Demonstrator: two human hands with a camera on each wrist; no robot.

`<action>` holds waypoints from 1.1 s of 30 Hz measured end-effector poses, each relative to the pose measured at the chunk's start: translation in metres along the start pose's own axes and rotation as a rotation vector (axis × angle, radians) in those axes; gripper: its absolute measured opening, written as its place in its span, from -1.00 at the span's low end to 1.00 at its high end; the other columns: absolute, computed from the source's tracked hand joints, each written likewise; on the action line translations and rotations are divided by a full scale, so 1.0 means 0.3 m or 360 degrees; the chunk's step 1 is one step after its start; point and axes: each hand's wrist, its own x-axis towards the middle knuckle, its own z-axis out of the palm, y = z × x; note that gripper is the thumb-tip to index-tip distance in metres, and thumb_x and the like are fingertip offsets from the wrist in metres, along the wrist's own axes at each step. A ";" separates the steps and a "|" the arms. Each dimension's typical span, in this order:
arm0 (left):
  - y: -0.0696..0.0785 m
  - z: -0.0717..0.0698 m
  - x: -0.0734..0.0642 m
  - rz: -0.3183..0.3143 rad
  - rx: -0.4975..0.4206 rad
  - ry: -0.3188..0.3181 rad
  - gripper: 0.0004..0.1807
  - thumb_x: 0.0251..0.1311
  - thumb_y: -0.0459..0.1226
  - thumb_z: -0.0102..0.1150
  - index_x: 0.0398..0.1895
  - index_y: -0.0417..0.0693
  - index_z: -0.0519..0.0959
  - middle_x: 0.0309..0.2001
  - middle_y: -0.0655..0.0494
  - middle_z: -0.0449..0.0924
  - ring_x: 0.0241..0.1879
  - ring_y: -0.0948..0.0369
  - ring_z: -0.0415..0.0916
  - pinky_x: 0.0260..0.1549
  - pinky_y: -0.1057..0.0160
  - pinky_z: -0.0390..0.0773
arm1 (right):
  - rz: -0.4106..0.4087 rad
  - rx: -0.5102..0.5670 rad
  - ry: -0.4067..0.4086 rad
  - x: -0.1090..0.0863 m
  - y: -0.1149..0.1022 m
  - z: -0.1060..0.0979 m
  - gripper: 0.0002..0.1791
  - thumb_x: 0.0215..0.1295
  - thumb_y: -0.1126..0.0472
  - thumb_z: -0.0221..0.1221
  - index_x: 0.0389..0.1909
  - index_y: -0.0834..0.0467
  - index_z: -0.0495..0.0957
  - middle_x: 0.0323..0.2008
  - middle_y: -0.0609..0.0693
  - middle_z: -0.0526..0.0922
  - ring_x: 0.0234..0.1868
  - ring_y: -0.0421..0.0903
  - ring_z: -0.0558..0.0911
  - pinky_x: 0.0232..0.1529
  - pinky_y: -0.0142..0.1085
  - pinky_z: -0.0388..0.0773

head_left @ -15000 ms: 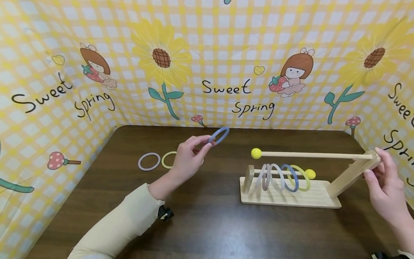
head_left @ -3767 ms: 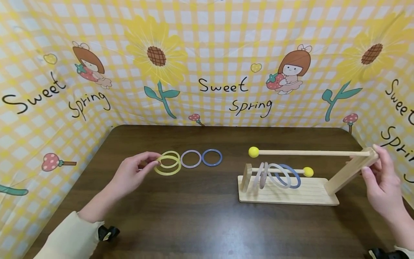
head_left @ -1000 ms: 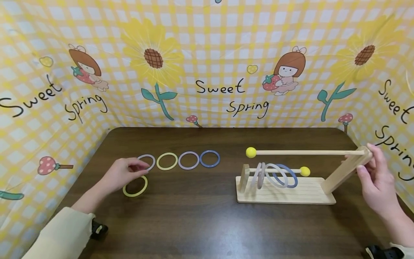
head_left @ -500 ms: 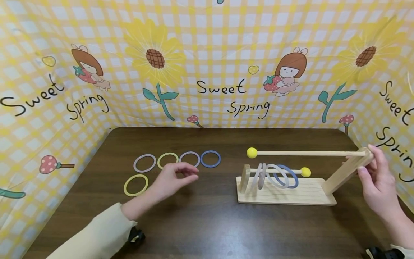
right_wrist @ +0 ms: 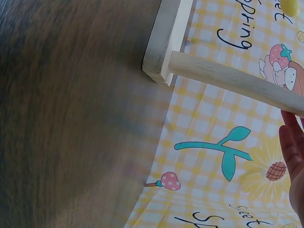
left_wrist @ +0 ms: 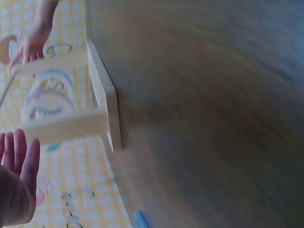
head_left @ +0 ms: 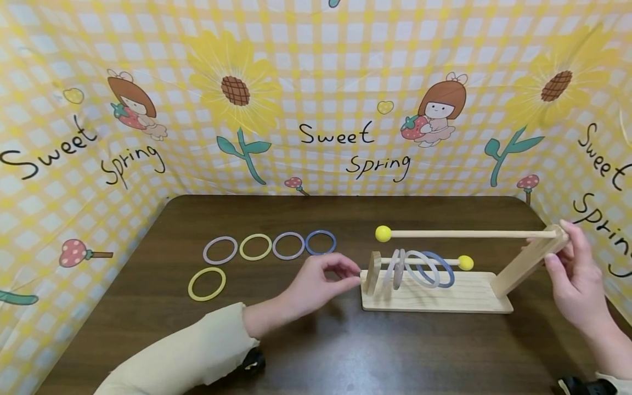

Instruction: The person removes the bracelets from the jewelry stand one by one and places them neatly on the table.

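Left fingers (head_left: 348, 263) beside stand (head_left: 459, 300), right fingers (head_left: 576, 241) gripping post (head_left: 527, 265)

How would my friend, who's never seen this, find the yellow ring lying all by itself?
On the dark table, look left of the wooden stand, where four rings form a row. On the near side of the row's left end lies the yellow ring. The other yellow ring sits in the row; this one lies outside it.

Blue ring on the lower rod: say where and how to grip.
Probably pinch the blue ring at its right edge from the near side: that edge stands clear of the white ring overlapping its left, and the upper rod runs above.
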 end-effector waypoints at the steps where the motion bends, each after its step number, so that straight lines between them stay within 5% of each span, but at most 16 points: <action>1: 0.006 0.015 0.004 0.0002 -0.0018 -0.0008 -0.86 0.12 -0.36 0.38 -0.25 -0.17 0.67 -0.38 0.18 0.64 -0.36 0.28 0.56 -0.34 0.31 0.56 | 0.0004 -0.0011 0.0000 0.001 -0.001 0.000 -0.53 0.40 0.56 -0.12 0.28 0.52 0.04 0.06 -0.36 0.49 -0.01 -0.48 0.50 -0.09 -0.66 0.37; 12: 0.051 0.142 0.029 -0.0038 -0.0246 -0.0147 -0.77 0.12 -0.40 0.37 -0.12 -0.21 0.65 -0.22 -0.08 0.66 -0.29 0.35 0.56 -0.44 0.40 0.58 | 0.0060 -0.0048 -0.0012 -0.001 -0.005 -0.001 -0.49 0.37 0.59 -0.11 0.31 0.49 0.05 0.07 -0.40 0.47 -0.01 -0.53 0.48 -0.08 -0.69 0.35; 23: 0.064 0.241 0.058 0.0054 -0.0286 -0.0217 -0.67 0.11 -0.45 0.36 -0.02 -0.22 0.63 -0.12 0.00 0.66 -0.23 0.43 0.59 -0.35 0.33 0.64 | 0.0021 0.0011 0.0001 0.000 0.002 0.001 -0.51 0.37 0.58 -0.10 0.28 0.53 0.03 0.07 -0.35 0.50 -0.01 -0.47 0.51 -0.09 -0.66 0.38; 33: 0.096 0.337 0.085 0.0030 -0.0342 -0.0286 -0.62 0.11 -0.42 0.37 0.04 -0.16 0.62 -0.11 -0.03 0.67 -0.24 0.51 0.57 -0.35 0.42 0.61 | 0.0069 -0.0021 -0.0017 -0.001 -0.003 -0.001 -0.49 0.36 0.59 -0.11 0.30 0.49 0.04 0.07 -0.39 0.48 -0.01 -0.51 0.49 -0.08 -0.68 0.36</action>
